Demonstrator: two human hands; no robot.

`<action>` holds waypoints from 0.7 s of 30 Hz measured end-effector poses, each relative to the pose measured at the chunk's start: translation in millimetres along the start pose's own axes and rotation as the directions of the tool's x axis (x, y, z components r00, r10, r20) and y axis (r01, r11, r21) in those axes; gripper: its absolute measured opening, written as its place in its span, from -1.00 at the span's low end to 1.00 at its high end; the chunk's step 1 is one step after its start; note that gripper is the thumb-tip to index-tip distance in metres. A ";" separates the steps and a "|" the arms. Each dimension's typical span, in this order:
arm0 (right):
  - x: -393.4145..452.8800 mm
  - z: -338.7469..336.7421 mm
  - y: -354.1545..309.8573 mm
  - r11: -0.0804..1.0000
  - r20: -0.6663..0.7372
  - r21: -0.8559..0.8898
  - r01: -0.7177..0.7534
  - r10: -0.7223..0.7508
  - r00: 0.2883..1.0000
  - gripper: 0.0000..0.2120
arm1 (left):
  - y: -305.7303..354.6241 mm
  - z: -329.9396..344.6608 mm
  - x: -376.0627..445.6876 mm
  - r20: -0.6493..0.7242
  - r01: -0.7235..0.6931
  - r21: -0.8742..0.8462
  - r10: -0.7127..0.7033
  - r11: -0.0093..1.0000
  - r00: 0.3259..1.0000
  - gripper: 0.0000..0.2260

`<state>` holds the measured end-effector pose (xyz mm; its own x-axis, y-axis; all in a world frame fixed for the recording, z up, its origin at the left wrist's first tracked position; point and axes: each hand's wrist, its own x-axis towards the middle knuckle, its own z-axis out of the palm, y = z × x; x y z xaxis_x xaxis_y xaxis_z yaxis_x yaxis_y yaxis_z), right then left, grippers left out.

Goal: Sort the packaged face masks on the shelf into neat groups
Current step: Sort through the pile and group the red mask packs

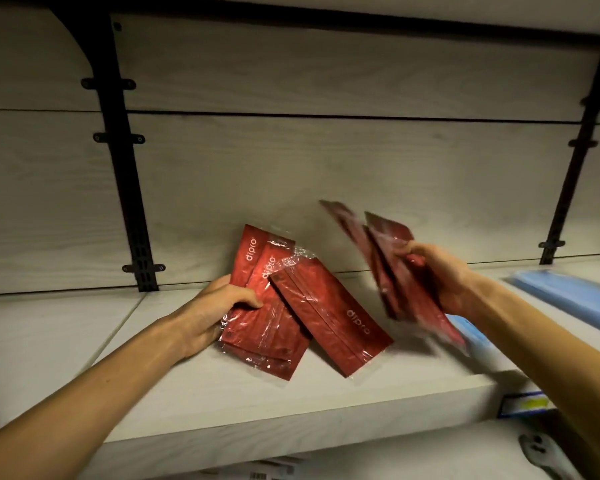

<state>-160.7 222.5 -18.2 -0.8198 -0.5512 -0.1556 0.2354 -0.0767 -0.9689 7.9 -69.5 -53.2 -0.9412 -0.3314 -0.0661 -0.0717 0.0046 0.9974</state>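
Hands sorting red masks on a pale wooden shelf (222,407)

Left hand (215,313) pinches a fanned stack of glossy red plastic-wrapped mask packets (267,327) lying on the board; right hand (440,275) clutches a blurred raised bunch of like packets (388,265); blue packs (575,299) lie right; wrappers look light, limp, slippery; grip flat across edges.

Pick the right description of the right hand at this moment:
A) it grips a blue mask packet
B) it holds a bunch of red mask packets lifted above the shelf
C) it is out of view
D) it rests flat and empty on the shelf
B: the right hand grips several red mask packets, blurred and raised off the shelf, while the blue packets lie untouched further right.
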 end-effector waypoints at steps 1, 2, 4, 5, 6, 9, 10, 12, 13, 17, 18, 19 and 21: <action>1.3 6.3 4.1 0.996 -0.003 -0.093 -0.007 0.007 1.000 -0.77 | -0.7 0.8 -0.2 0.002 -0.002 0.000 0.002 1.000 1.000 -0.68; 3.0 12.8 9.8 0.983 -0.019 -0.185 -0.005 0.002 1.000 -0.79 | -1.4 1.6 -0.7 -0.002 -0.005 -0.001 0.005 1.000 1.000 -0.70; 6.3 24.3 21.1 0.950 -0.061 -0.311 0.019 -0.040 0.997 -0.72 | -2.8 3.1 -2.0 -0.017 -0.007 -0.005 0.007 1.000 1.000 -0.71; 7.4 28.7 24.3 0.938 -0.065 -0.346 0.027 -0.053 0.996 -0.69 | -3.6 3.8 -2.8 -0.020 -0.010 -0.006 0.010 1.000 1.000 -0.71; 8.2 31.4 25.3 0.930 -0.060 -0.366 0.028 -0.054 0.997 -0.67 | -4.2 4.4 -3.7 -0.022 -0.018 -0.008 0.018 1.000 1.000 -0.70; 4.2 33.8 21.3 0.924 -0.017 -0.382 -0.008 0.001 1.000 -0.67 | -5.0 6.1 -5.8 -0.023 -0.042 -0.030 0.042 0.999 0.999 -0.67; 3.2 33.0 20.1 0.923 0.000 -0.385 -0.012 0.013 1.000 -0.67 | -4.7 6.1 -6.6 -0.022 -0.049 -0.036 0.049 0.998 0.999 -0.65; 2.2 29.5 17.1 0.926 0.006 -0.377 -0.008 0.011 1.000 -0.66 | -2.6 5.1 -8.0 -0.017 -0.058 -0.042 0.058 0.997 0.998 -0.64; 1.8 27.1 15.2 0.930 0.013 -0.368 -0.010 0.015 1.000 -0.65 | -1.0 4.0 -8.5 -0.020 -0.058 -0.047 0.057 0.997 0.998 -0.64; 2.9 21.2 10.2 0.939 0.138 -0.341 -0.034 0.085 0.987 -0.62 | 4.6 0.7 -9.5 -0.028 -0.059 -0.057 0.058 0.997 0.998 -0.68; 4.9 21.8 12.2 0.936 0.163 -0.350 -0.036 0.098 0.982 -0.63 | 4.6 1.5 -9.7 -0.024 -0.053 -0.055 0.052 0.997 0.998 -0.69; 7.0 23.5 15.0 0.932 0.176 -0.361 -0.043 0.114 0.978 -0.64 | 4.0 2.8 -9.8 -0.016 -0.046 -0.046 0.045 0.998 0.999 -0.69; 10.0 27.6 19.6 0.924 0.183 -0.376 -0.066 0.144 0.972 -0.65 | 2.3 5.6 -9.6 -0.001 -0.032 -0.026 0.032 0.999 0.999 -0.68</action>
<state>-149.9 192.5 -33.4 -0.6673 -0.6994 -0.2559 0.0761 0.2777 -0.9576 14.9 -61.0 -50.5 -0.9425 -0.3325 -0.0337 -0.0324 -0.0094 0.9994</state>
